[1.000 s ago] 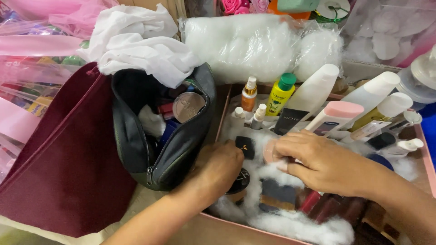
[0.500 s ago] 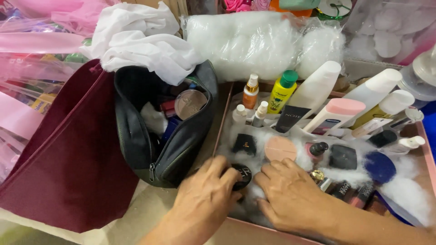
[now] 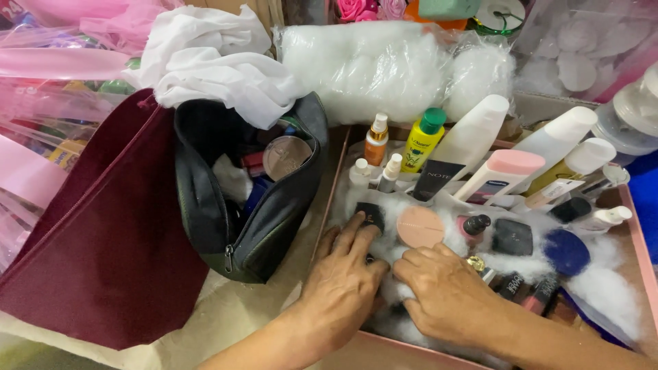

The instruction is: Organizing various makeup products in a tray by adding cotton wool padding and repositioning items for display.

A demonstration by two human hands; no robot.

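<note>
A: Presently, both hands are seen inside the pink box (image 3: pixel 641 247), pressed onto the white cotton filling (image 3: pixel 603 294).

B: Finger state?

A: The left hand (image 3: pixel 343 277) is laid flat with fingers released and spread; its fingertips touch a small black square compact (image 3: pixel 371 214). Nothing is grasped. The right hand (image 3: pixel 442 294) is curled loosely, knuckles up, just below a round peach compact (image 3: pixel 420 227); whether anything is pinched under it cannot be told.

B: Surroundings?

A: A yellow bottle with a green cap (image 3: pixel 423 139), an orange spray bottle (image 3: pixel 375 140) and white tubes are noted at the far side of the box. A blue puff (image 3: pixel 566 251) is recorded to the right. An open black pouch (image 3: pixel 271 226) is seen left of the box, resting against a maroon bag (image 3: pixel 103 253).
</note>
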